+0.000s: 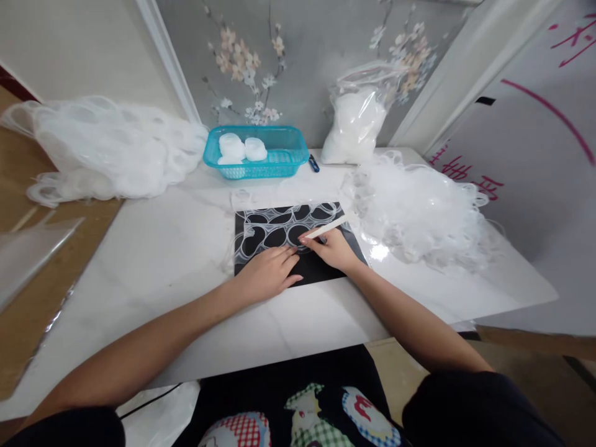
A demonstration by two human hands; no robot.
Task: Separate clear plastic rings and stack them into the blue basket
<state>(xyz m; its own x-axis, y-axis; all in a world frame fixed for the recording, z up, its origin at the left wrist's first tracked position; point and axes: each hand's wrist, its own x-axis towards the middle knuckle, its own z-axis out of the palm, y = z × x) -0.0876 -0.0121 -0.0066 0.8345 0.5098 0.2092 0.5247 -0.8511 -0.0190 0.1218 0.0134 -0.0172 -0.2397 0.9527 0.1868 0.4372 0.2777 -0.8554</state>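
A black mat (321, 273) lies on the white table, and over its upper part is a translucent sheet with ring-shaped outlines (274, 238). My left hand (267, 273) rests flat with its fingers stretched over the sheet's lower edge and the mat, thumb apart. Just right of it, my right hand (333, 249) is closed around a thin, flat white stick (328, 226) that slants up to the right. The stick's lower end is at my fingertips, close to the sheet. Whether it touches the sheet I cannot tell.
A blue plastic basket (261, 171) with white rolled pieces stands at the back, a small dark blue tool (313, 163) beside it. A filled clear bag (354, 121) leans on the wall. Translucent ring-edged scraps are heaped at the right (419, 211) and left (116, 149).
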